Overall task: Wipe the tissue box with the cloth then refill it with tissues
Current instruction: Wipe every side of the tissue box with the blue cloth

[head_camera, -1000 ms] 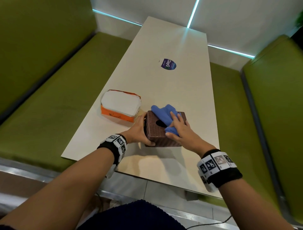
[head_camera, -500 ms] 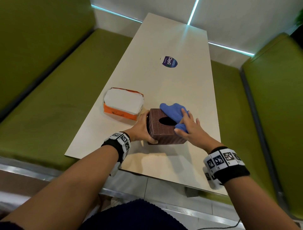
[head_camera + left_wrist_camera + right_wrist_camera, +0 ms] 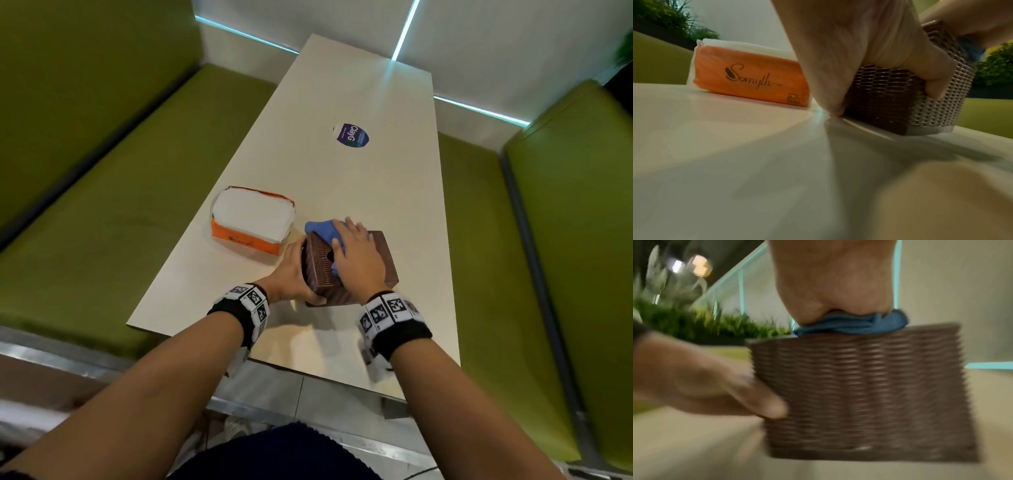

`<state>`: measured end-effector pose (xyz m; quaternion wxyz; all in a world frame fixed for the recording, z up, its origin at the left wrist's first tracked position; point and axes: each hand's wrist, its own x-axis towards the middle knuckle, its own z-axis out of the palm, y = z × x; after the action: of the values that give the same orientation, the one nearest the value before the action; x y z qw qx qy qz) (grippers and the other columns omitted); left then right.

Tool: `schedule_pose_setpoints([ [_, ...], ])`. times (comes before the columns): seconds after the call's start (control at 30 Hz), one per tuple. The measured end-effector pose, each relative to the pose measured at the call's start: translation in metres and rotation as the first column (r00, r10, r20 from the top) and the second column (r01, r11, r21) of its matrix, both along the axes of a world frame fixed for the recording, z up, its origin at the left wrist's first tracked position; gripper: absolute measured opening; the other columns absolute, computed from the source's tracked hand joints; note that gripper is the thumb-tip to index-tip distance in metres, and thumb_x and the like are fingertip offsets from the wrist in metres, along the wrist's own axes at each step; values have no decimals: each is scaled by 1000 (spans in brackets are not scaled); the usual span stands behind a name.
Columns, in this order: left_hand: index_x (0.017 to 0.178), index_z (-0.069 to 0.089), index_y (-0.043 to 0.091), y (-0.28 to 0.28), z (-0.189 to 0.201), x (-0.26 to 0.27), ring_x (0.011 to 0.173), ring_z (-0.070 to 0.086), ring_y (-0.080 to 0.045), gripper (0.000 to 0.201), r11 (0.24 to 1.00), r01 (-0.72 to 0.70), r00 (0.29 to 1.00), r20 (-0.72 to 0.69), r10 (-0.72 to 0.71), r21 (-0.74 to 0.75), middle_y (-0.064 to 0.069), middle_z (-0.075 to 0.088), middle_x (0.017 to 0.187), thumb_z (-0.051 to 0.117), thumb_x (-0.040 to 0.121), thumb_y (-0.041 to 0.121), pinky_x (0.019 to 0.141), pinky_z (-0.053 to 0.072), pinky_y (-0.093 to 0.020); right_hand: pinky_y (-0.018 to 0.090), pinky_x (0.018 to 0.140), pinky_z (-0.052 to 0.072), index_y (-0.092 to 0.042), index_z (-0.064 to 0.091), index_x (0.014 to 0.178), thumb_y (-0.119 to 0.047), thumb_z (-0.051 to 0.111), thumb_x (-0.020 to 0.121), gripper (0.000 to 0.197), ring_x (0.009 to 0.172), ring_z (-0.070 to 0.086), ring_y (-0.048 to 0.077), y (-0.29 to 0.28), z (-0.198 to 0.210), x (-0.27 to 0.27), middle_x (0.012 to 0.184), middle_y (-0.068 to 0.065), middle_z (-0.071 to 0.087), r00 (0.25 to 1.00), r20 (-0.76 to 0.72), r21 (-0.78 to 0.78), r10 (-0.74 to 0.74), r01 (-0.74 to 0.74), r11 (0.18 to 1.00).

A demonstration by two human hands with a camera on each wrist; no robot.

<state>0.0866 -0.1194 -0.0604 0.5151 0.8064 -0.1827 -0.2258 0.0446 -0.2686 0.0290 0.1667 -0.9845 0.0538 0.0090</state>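
Observation:
A brown woven tissue box (image 3: 383, 260) stands near the table's front edge. My left hand (image 3: 291, 270) grips its left side, with the thumb on the near face; the left wrist view shows the left hand (image 3: 869, 48) wrapped on the box (image 3: 890, 97). My right hand (image 3: 358, 253) lies flat on the top and presses a blue cloth (image 3: 322, 229) onto it. In the blurred right wrist view the cloth (image 3: 855, 326) is squashed between my palm and the box (image 3: 859, 394). An orange pack of white tissues (image 3: 251, 222) lies just left of the box.
The cream table (image 3: 359, 178) carries a round blue sticker (image 3: 351, 135) farther back. Green bench seats (image 3: 102, 222) run along both sides. The table's front edge (image 3: 308, 371) is close to my wrists.
My right hand has slid the cloth from the box's far right corner leftward over the middle of the top. The left hand keeps its hold.

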Motion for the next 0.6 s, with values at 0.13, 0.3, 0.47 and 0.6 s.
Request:
schedule_pose_setpoints([
  [0.13, 146, 24, -2, 3, 16, -4, 138, 38, -31, 131, 993, 93, 994, -68, -88, 72, -1, 46, 133, 66, 35, 54, 105, 32, -24, 37, 122, 15, -19, 41, 145, -20, 40, 100, 45, 148, 21, 23, 41, -10, -23, 158, 5, 30, 983, 102, 80, 153, -161, 984],
  [0.3, 143, 15, 24, 1, 11, -5, 136, 38, -25, 132, 999, 0, 999, -34, -2, -50, -7, 33, 144, 91, 36, 38, 113, 36, -42, 35, 118, 19, -19, 46, 142, -14, 39, 101, 42, 145, 27, 24, -5, 6, 1, 155, 4, 35, 990, 30, 121, 139, -141, 983],
  [0.47, 145, 9, 40, 3, 2, 2, 139, 34, -20, 138, 998, 39, 999, 13, -39, -51, -1, 27, 146, 95, 37, 37, 114, 35, -49, 37, 114, 31, -15, 41, 145, -16, 36, 102, 43, 144, 31, 26, -42, 3, -34, 157, 5, 32, 931, 84, 196, -354, 333, 922],
  [0.6, 149, 7, 16, -1, -3, 3, 137, 35, -21, 136, 1000, -1, 998, 68, 2, -10, -9, 28, 147, 87, 42, 42, 115, 32, -38, 34, 122, 7, -15, 28, 151, -18, 36, 103, 49, 150, 14, 24, 30, -11, -66, 161, 6, 20, 981, 107, 128, -164, 150, 980],
])
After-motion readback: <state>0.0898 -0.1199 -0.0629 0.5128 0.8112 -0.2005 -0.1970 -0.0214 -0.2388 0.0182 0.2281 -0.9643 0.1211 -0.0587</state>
